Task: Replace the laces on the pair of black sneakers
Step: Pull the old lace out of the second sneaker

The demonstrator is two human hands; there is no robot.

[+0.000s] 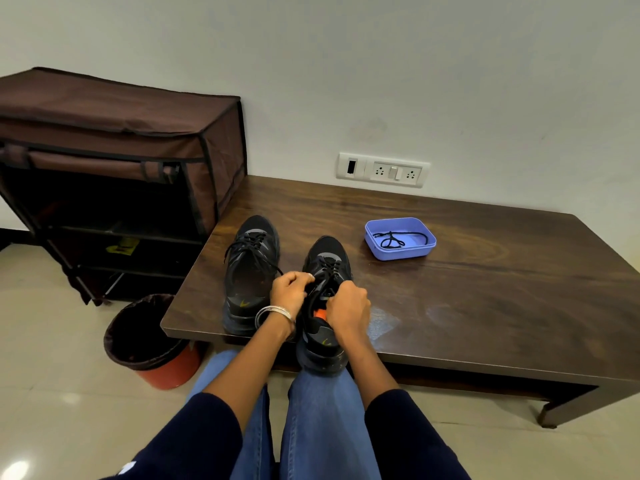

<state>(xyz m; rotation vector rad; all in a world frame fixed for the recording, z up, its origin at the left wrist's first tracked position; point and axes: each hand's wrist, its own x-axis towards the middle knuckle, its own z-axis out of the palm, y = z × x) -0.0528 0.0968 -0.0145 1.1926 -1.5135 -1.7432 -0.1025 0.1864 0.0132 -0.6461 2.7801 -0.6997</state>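
Note:
Two black sneakers stand on the dark wooden table, toes pointing away from me. The left sneaker is laced and stands alone. The right sneaker sits at the table's near edge, its heel over my knee. My left hand pinches a black lace at the upper eyelets of the right sneaker. My right hand grips the lace at the shoe's opening on the other side. A purple tray further back holds a loose black lace.
A brown fabric shoe rack stands on the floor left of the table. A red bin with a black liner sits below the table's left corner. A wall socket panel is behind the table.

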